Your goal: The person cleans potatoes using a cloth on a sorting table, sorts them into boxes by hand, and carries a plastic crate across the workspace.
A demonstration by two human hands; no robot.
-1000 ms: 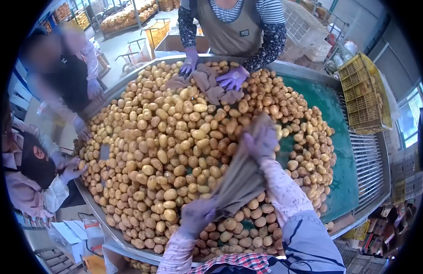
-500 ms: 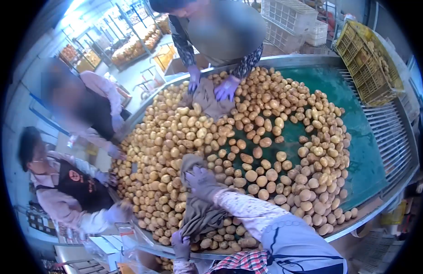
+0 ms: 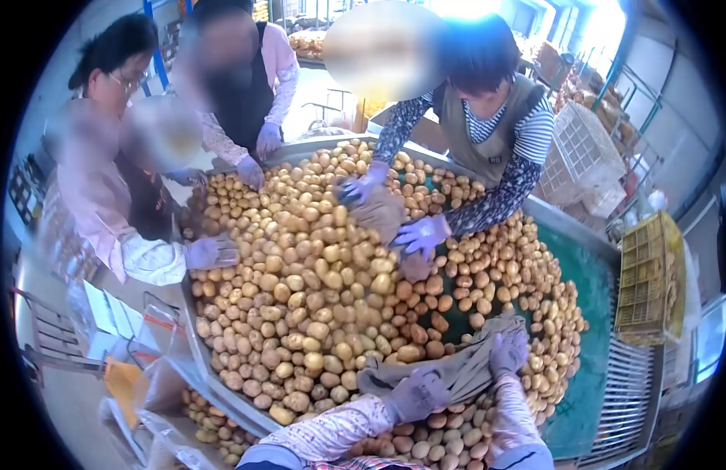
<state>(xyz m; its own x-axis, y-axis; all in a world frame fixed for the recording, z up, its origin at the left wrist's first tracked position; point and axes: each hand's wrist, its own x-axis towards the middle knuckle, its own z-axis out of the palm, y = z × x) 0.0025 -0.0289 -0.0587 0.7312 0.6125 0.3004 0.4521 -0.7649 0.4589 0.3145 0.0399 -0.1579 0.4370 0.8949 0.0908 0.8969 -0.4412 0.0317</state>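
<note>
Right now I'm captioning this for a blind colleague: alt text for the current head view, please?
The wearer's gloved left hand and right hand grip a grey cloth over potatoes heaped on a green table. Across it, a co-worker has gloved hands on more cloth; two other people stand at left, hands at the pile's edge.

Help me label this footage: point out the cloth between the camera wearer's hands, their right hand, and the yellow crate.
Cloth [image 3: 468, 363]: head view, on its folded middle.
Right hand [image 3: 508, 352]: head view, on the gloved back.
Yellow crate [image 3: 642, 276]: head view, on its slatted side.
</note>
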